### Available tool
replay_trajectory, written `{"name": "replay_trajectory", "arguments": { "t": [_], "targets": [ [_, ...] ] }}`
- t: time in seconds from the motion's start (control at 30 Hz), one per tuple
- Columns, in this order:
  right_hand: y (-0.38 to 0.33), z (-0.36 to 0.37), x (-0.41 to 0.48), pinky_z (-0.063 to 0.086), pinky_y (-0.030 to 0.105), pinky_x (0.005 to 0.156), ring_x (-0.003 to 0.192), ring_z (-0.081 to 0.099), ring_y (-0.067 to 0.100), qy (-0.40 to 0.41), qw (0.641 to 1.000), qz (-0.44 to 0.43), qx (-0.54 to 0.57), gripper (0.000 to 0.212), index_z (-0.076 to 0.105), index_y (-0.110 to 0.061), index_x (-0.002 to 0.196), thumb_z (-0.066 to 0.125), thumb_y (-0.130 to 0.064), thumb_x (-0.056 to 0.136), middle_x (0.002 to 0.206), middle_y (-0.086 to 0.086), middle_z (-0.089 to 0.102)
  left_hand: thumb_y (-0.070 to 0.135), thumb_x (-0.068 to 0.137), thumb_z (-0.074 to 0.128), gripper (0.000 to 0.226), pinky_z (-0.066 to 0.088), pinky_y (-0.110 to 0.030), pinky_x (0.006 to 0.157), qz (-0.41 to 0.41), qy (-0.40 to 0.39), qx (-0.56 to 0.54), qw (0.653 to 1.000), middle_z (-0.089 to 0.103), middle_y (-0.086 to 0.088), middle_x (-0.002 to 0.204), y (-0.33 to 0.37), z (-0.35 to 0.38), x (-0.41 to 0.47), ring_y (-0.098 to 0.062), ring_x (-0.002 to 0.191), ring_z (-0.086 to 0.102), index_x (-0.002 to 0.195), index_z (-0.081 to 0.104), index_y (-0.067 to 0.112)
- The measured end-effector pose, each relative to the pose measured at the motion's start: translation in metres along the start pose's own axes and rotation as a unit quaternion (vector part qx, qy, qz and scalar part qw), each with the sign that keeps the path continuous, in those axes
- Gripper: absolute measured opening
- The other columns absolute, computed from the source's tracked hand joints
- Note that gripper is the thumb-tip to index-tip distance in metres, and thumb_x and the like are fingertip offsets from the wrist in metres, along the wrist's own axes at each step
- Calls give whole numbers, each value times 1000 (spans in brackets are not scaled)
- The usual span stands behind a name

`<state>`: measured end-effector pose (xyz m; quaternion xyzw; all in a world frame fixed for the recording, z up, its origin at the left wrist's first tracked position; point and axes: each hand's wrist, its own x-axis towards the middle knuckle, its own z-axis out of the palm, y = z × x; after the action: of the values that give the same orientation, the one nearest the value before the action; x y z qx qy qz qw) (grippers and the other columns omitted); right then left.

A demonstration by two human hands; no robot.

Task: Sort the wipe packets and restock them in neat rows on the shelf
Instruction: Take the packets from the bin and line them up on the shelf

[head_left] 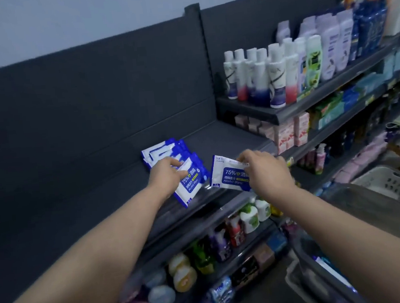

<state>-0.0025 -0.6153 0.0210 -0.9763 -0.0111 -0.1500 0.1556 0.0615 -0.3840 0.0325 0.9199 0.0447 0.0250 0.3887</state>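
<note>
On the shelf [217, 140] lie packets [165, 152], left of the bottles [260, 78].

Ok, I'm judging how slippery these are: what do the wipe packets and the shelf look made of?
The wipe packets: glossy soft plastic film, judging by sheen and crinkled edges. The shelf: probably painted metal, matte dark grey with no glare.

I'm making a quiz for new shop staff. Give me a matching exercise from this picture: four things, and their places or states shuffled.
1. left hand
2. right hand
3. stack of wipe packets
4. white bottles

A. upright on the upper shelf
B. pinches the right packet by its top edge
C. lies on the dark shelf, farthest back
D. grips the packet beside the stack

Pairs: 1-D, 2-B, 3-C, 4-A
</note>
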Motion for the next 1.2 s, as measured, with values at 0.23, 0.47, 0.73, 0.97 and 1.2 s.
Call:
{"name": "replay_trajectory", "arguments": {
  "t": [0.23, 0.47, 0.73, 0.97, 1.2],
  "targets": [
    [-35, 46, 94, 32, 38, 82, 113, 50, 20, 7, 1000, -5, 21, 34, 49, -28, 123, 48, -14, 92, 120, -5, 57, 16, 74, 81, 41, 44, -23, 75, 37, -70, 87, 993, 63, -5, 106, -39, 1, 91, -17, 90, 59, 111, 64, 16],
    [-41, 74, 148, 33, 38, 84, 111, 50, 15, -100, 991, -86, 33, 31, 51, -32, 116, 51, -15, 91, 115, -9, 58, 14, 78, 72, 39, 49, -30, 79, 92, -44, 209, 973, 65, 1, 117, -46, -2, 147, -20, 105, 59, 116, 63, 21],
    [-79, 112, 182, 31, 40, 90, 115, 45, 15, -193, 958, -211, 35, 35, 54, -37, 119, 49, -15, 92, 115, -10, 56, 19, 73, 82, 47, 47, -25, 87, 92, -30, 166, 981, 64, 5, 109, -62, -20, 157, -12, 93, 61, 117, 68, 22],
    [-100, 135, 185, 27, 41, 98, 123, 36, 17, -169, 958, -233, -1, 42, 54, -34, 127, 52, -14, 90, 124, -6, 50, 15, 89, 62, 26, 46, -23, 81, 70, 45, 129, 988, 69, 2, 105, -65, -35, 150, -10, 82, 57, 114, 69, 21],
    [-77, 125, 174, 32, 35, 94, 119, 39, 17, -118, 974, -185, -47, 32, 54, -33, 126, 49, -26, 95, 127, -6, 49, 19, 93, 54, 27, 46, -32, 92, 155, -29, 236, 959, 64, 7, 120, -45, -24, 152, -14, 116, 53, 115, 66, 26]
  ]
}}
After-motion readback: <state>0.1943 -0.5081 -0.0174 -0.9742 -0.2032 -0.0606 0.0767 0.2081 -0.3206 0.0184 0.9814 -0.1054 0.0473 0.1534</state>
